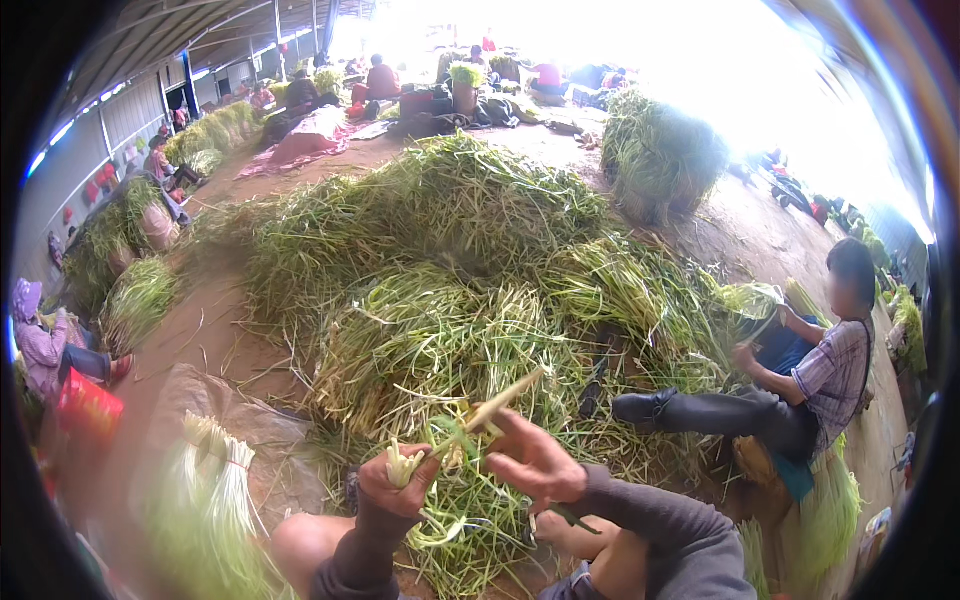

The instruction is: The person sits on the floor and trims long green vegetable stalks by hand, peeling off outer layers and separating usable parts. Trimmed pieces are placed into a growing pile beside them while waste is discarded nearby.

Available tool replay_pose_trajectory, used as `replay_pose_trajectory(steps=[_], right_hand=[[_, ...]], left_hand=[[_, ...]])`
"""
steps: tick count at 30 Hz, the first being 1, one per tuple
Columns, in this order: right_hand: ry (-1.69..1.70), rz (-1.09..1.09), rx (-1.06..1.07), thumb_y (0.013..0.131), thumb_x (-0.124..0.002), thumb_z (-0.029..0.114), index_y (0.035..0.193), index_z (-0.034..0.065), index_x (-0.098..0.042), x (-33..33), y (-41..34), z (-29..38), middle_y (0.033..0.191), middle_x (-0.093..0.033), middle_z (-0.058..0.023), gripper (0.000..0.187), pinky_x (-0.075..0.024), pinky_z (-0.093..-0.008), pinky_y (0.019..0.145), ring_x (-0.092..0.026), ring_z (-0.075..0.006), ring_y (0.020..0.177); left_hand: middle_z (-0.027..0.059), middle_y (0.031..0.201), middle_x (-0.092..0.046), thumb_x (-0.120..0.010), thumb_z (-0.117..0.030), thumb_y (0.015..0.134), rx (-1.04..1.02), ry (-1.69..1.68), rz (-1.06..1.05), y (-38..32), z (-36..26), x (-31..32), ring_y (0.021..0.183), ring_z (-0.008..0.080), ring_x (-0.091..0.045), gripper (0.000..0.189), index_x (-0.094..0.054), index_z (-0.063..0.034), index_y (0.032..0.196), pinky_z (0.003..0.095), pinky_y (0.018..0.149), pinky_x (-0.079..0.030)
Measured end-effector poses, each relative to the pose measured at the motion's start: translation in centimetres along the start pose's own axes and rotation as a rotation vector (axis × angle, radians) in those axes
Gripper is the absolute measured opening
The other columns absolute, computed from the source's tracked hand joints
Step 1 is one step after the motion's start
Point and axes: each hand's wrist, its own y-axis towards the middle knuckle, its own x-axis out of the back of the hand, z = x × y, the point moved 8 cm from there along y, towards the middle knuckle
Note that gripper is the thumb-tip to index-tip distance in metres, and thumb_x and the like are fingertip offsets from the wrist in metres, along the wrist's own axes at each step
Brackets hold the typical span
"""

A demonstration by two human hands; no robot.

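Note:
My left hand (pixel 397 476) is closed around several pale green stalks (pixel 403 463), their cut-looking ends poking up out of the fist. Beside it, my right hand (pixel 532 461) pinches a pale stalk or leaf strip (pixel 506 401) between thumb and fingers, the other fingers spread. A green leaf runs between the two hands. Below them, loose green leaves (pixel 465 525) lie between my knees. In front rises a large heap of long leafy green stalks (pixel 427 322). At lower left stand tied bundles of pale-stemmed stalks (pixel 232 480), partly blurred.
A seated person (pixel 832 367) at right holds stalks, one leg stretched towards the heap. Another person (pixel 56 337) sits at far left near a red bag (pixel 90 405). A tall stalk bundle (pixel 660 157) stands behind the heap, with more people further back. Plastic sheeting (pixel 202 397) covers ground at left.

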Motion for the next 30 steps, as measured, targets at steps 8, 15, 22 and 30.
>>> replay_pose_trajectory(steps=[8, 15, 22, 30], right_hand=[[-0.316, 0.049, -0.25, 0.093, -0.053, 0.014, 0.112, 0.0034, -0.056, -1.6, 0.3, -1.8, 0.071, -0.06, -0.0023, 0.022, -0.0487, -0.0219, 0.05, -0.057, -0.0087, 0.056], [0.284, -0.383, 0.31, 0.096, -0.048, 0.024, 0.105, 0.0059, -0.055, 8.4, -1.7, 4.3, 0.088, -0.062, -0.0047, 0.021, -0.0479, -0.0217, 0.053, -0.057, -0.0136, 0.062], [0.491, -0.032, 0.861, 0.095, -0.05, 0.02, 0.125, 0.0043, -0.049, 14.4, -4.1, 11.5, 0.123, -0.052, -0.0142, 0.034, -0.0511, -0.0303, 0.088, -0.054, -0.0215, 0.111], [0.07, 0.002, 0.153, 0.09, -0.057, 0.012, 0.145, 0.0068, -0.014, 3.6, 0.2, -1.6, 0.14, -0.032, -0.018, 0.07, -0.0541, -0.029, 0.072, -0.059, -0.0197, 0.091]], left_hand=[[0.0099, 0.065, -0.063, -0.07, -0.013, 0.081, -0.048, 0.127, -0.005, -0.3, -1.4, -0.5, 0.053, 0.0151, -0.058, 0.016, -0.066, 0.0, 0.088, 0.0284, 0.051, -0.045], [0.0072, 0.065, -0.064, -0.07, -0.016, 0.083, -0.082, 0.02, -0.201, 0.0, -1.0, 3.2, 0.054, 0.0119, -0.057, 0.016, -0.067, -0.0006, 0.086, 0.0265, 0.05, -0.044], [0.0031, 0.068, -0.061, -0.067, -0.011, 0.084, -0.078, 0.013, -0.423, -0.4, -0.5, 7.2, 0.059, 0.0101, -0.054, 0.012, -0.062, -0.0001, 0.086, 0.0247, 0.055, -0.043], [0.0036, 0.067, -0.06, -0.072, -0.005, 0.076, -0.106, 0.069, -0.189, -0.4, -0.8, 1.9, 0.059, 0.0085, -0.053, 0.015, -0.063, 0.0006, 0.087, 0.023, 0.055, -0.042]])
